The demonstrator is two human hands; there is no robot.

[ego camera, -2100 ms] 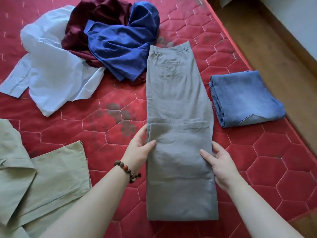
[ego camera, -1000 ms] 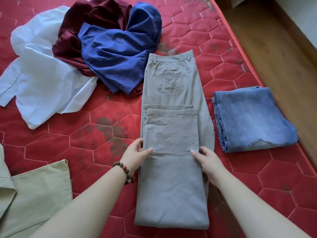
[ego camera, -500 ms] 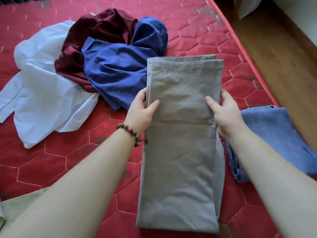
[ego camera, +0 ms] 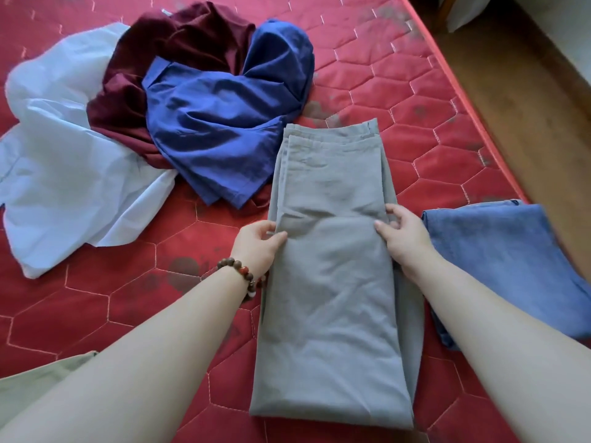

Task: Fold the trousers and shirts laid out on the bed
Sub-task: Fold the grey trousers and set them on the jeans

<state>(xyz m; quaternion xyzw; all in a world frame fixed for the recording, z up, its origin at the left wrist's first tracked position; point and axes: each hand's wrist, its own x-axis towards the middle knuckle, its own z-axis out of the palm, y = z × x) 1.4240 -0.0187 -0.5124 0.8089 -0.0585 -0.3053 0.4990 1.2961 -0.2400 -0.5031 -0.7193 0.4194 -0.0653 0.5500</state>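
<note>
Grey trousers (ego camera: 332, 314) lie folded in half on the red quilted bed (ego camera: 96, 308), leg hems stacked on the waistband at the far end. My left hand (ego camera: 259, 244), with a bead bracelet on the wrist, pinches the top layer's left edge at mid-length, thumb on top. Opposite it, my right hand (ego camera: 403, 235) grips the right edge with curled fingers. A crumpled blue shirt (ego camera: 217, 123), a maroon shirt (ego camera: 179, 43) and a white shirt (ego camera: 64, 171) are heaped at the far left.
Folded blue jeans (ego camera: 499, 260) lie right of the grey trousers, close to the bed's right edge. A khaki garment (ego camera: 32, 388) shows at the lower left corner, partly behind my left arm. Wooden floor (ego camera: 527, 107) runs along the right.
The trouser legs were lifted and carried forward until the hems lay on the waistband. Both hands then came back to the middle of the folded trousers.
</note>
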